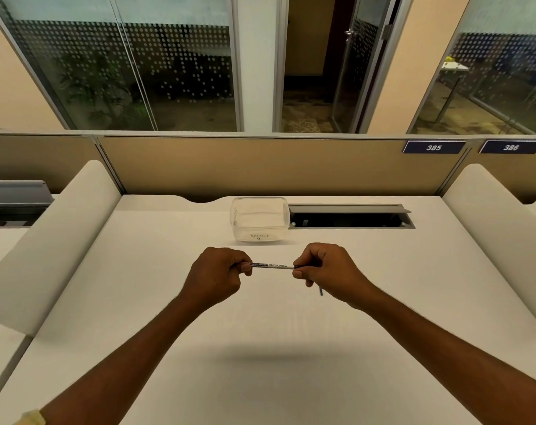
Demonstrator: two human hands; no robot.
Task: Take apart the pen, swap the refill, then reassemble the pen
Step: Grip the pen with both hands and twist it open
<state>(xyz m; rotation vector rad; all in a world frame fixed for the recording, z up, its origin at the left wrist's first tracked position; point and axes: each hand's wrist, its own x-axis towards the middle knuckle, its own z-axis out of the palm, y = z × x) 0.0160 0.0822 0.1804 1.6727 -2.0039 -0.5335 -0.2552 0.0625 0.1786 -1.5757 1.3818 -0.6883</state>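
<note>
Far left there's a grey tray thing [15, 194] on the next desk, then a white rounded divider [58, 240] btwn the desks. The white desk [137, 302] takes up most of the view.

Left hand [217, 276] is up over the middle of the desk, fingers curled tight around the left end of the pen [272, 265]. Pen is held level, running left-right btwn both hands, well above the desk surface afaict since there's a shadow lower down. It's a white barrel w/ a black label on the left part and printed text, reads something like "handy marker / white board". Right hand [325, 268] pinches the right end, thumb and fingers closed on the dark bit there.

Just below the right hand there's a thin blue stick [321, 291] poking down; can't tell if it's in the hand or lying on the desk.

Far side of the desk, behind the hands: a clear plastic tub [259, 219] w/ "recycle" written on it, and right beside it an open cable slot [351, 217]. Further right on the beige partition [260, 167] are number plates 385 [433, 147] and 386 [511, 147], then another white divider.
</note>
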